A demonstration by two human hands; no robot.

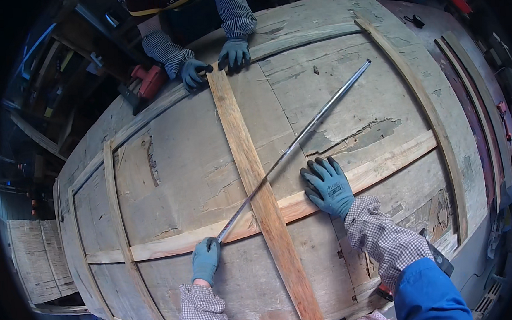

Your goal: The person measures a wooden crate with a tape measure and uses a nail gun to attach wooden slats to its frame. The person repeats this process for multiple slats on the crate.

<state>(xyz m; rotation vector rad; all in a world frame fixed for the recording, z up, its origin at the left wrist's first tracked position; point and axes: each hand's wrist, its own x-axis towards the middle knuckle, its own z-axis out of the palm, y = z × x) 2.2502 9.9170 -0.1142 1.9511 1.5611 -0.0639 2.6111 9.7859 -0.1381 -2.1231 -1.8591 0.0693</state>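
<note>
1. Nearest us, our left hand (pixel 205 260) in its blue-grey glove is closed around the near end of a long metal measuring tape (pixel 293 147), pinning it where a pale wooden strip (pixel 179 241) runs across the big weathered wooden panel (pixel 180 159).
2. Just to the right of that hand, a reddish-brown plank (pixel 258 189) lies lengthwise over the panel and crosses the pale strip; the tape passes over it.
3. Further right, our right hand (pixel 328 186), also gloved, lies flat with fingers spread apart, pressing down on the pale strip and holding nothing.
4. From our left hand the tape stretches diagonally up and to the right, ending well beyond our right hand, near a curved batten (pixel 422 103).
5. Farthest off, at the far end of the plank, another person's two gloved hands (pixel 215 63) rest on the panel's edge, one either side of the plank's end, striped sleeves (pixel 232 12) above them.
6. Left of those hands, a red power tool (pixel 148 81) sits by the edge.
</note>
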